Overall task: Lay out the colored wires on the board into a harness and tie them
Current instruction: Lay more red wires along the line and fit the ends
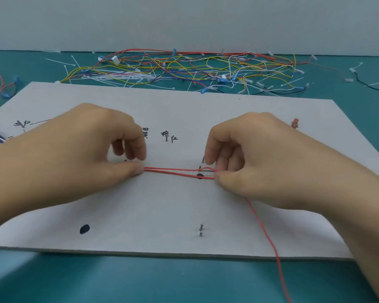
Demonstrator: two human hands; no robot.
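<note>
Here, in the head view, a doubled red wire (pixel 175 171) is held stretched across the middle of the board (pixel 140 204). Its long axis runs left to right and its two strands lie close together. Its left end is pinched between thumb and forefinger of the left hand (pixel 92 154), and its right end is pinched the same way by the right hand (pixel 260 158). Both hands are thus closed narrowly on the wire.

From under the right hand a single red tail is led over the board's near edge and onto the bench (pixel 140 281). Beside the right-hand pinch, the farther strand is humped up close to a metal pin (pixel 202 159) standing in the board. The nearer strand is laid across a black mark (pixel 200 176). A second pin (pixel 201 229) is seen toward the board's near edge. Beyond the far edge, a loose pile of coloured wires (pixel 184 68) and white ties is spread.

The laying of this run is judged to be in hand, with tying not yet begun. The farther pin is closer to the right hand. Seating the wire against that pin would therefore be expected from that side, with tension supplied by the left.
</note>
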